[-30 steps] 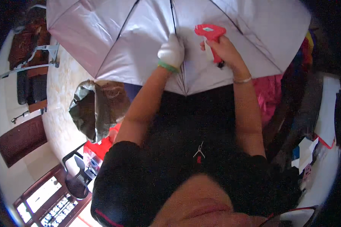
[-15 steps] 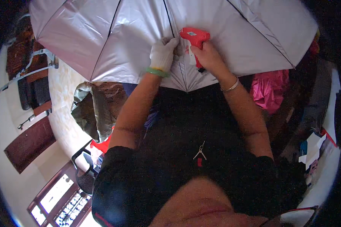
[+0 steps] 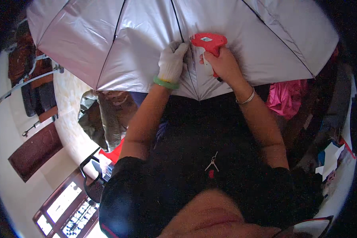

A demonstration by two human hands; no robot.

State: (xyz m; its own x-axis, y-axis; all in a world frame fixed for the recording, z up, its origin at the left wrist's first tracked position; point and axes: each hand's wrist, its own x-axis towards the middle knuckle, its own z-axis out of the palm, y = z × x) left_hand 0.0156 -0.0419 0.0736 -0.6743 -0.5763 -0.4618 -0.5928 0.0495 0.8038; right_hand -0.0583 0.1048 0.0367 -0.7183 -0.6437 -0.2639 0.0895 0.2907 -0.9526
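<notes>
A silver-grey umbrella canopy [image 3: 146,59] with thin dark ribs spreads open across the top of the view. My left hand [image 3: 172,63], in a white knitted glove with a green bangle at the wrist, is closed in a pinch on the canopy beside a middle rib. Just right of it, my bare right hand [image 3: 225,66] grips a red and white tagging gun [image 3: 208,40]. The gun's nose points left, close to the gloved fingertips. Whether its tip touches the fabric I cannot tell. My left fingertips are partly hidden by the glove and the fabric.
Bright pink fabric [image 3: 286,99] lies beyond the canopy's lower right edge. An olive-green sack [image 3: 107,119] stands at the left, near a black mesh chair [image 3: 94,186]. A metal frame [image 3: 25,88] is at far left. White papers [image 3: 330,160] lie at far right.
The whole scene sits slightly lower and farther right in the picture. Both hands keep their holds, and the tagging gun has turned only slightly beside the gloved hand.
</notes>
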